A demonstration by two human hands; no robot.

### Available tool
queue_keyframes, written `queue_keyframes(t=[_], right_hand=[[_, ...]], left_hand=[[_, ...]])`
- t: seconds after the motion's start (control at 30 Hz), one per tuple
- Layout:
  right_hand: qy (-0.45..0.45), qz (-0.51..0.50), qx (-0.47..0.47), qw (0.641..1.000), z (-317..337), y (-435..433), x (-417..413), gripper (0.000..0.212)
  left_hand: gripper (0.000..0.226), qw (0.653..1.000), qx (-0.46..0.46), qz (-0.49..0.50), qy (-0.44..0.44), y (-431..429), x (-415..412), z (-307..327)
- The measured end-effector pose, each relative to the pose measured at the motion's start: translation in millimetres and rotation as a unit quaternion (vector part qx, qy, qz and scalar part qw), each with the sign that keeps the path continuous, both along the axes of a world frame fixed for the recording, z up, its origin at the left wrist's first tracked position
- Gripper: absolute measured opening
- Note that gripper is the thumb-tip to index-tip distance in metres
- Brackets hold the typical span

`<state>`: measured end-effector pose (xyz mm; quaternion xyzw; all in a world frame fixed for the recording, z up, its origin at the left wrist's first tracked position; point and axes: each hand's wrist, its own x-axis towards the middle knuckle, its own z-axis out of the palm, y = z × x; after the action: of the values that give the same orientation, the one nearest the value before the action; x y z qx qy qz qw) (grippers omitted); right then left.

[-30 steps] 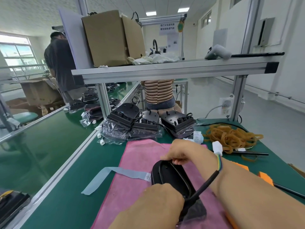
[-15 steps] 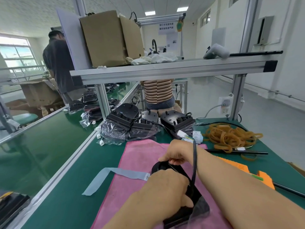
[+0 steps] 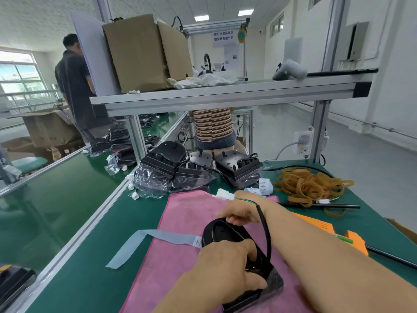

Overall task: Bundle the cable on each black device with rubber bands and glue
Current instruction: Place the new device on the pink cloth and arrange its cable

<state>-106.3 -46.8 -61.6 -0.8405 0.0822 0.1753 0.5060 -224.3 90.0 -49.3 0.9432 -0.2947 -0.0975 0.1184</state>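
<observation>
1. The black device (image 3: pixel 225 232) lies on a pink cloth (image 3: pixel 185 213) on the green worktop (image 3: pixel 90 245).
2. Its black cable (image 3: pixel 266 229) arcs over the right wrist, ending in a white connector (image 3: pixel 224 196).
3. The left hand (image 3: pixel 225 263) grips the device's near end; the right hand (image 3: pixel 242 213) curls over its far rim.
4. Rubber bands (image 3: pixel 311 184) are heaped well apart, to the right.

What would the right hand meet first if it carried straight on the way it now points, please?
Probably the bagged black devices beyond the pink cloth; the right hand points away and leftward, though depth is unclear.
</observation>
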Motion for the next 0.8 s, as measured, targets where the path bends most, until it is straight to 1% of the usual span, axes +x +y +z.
queue_keyframes(t=[0.07, 0.13, 0.17, 0.2, 0.23, 0.27, 0.3, 0.33, 0.37, 0.43, 0.5, 0.53, 0.57, 0.63, 0.7, 0.8], right_hand=[[-0.008, 0.002, 0.031, 0.999, -3, -8, -7, 0.025], [-0.022, 0.011, 0.041, 0.999, -2, -17, -16, 0.026], [-0.036, 0.03, 0.008, 0.999, 2, -23, -22, 0.026], [-0.056, 0.066, -0.049, 0.995, 7, -29, -28, 0.025], [-0.068, 0.127, -0.14, 0.98, 15, -36, -34, 0.022], [-0.056, 0.199, -0.218, 0.954, 25, -42, -39, 0.017], [-0.02, 0.264, -0.277, 0.924, 34, -45, -45, 0.015], [0.023, 0.303, -0.305, 0.902, 42, -48, -50, 0.018], [0.057, 0.319, -0.307, 0.895, 49, -50, -55, 0.022], [0.082, 0.324, -0.259, 0.906, 57, -50, -64, 0.026], [0.101, 0.328, -0.15, 0.927, 59, -49, -69, 0.025], [0.11, 0.331, -0.09, 0.933, 59, -48, -70, 0.022], [0.111, 0.334, -0.049, 0.935, 58, -47, -71, 0.017], [0.089, 0.315, -0.025, 0.945, 50, -46, -69, 0.012], [0.071, 0.284, -0.017, 0.956, 41, -41, -68, 0.013], [0.053, 0.261, 0.011, 0.964, 28, -37, -67, 0.011]], left_hand=[[0.037, 1.0, -0.01, -0.01, 0.013, 7, 5, 1], [0.036, 0.999, -0.023, -0.018, 0.035, 17, 12, 1], [0.035, 0.998, -0.026, -0.021, 0.046, 21, 16, 2], [0.033, 0.998, -0.028, -0.024, 0.055, 25, 18, 2], [0.032, 0.997, -0.028, -0.028, 0.061, 28, 20, 2], [0.031, 0.997, -0.026, -0.033, 0.065, 29, 21, 3], [0.03, 0.997, -0.025, -0.039, 0.069, 29, 23, 2], [0.03, 0.996, -0.023, -0.044, 0.07, 29, 24, 2], [0.03, 0.996, -0.021, -0.048, 0.069, 29, 24, 3], [0.031, 0.996, -0.021, -0.052, 0.066, 30, 24, 3], [0.031, 0.997, -0.022, -0.053, 0.06, 30, 24, 3], [0.032, 0.997, -0.021, -0.054, 0.055, 30, 24, 3], [0.032, 0.997, -0.019, -0.056, 0.05, 30, 24, 2], [0.034, 0.997, -0.021, -0.054, 0.05, 30, 26, 1], [0.032, 0.996, -0.035, -0.052, 0.061, 33, 26, 0], [0.03, 0.995, -0.05, -0.052, 0.076, 37, 28, 0]])
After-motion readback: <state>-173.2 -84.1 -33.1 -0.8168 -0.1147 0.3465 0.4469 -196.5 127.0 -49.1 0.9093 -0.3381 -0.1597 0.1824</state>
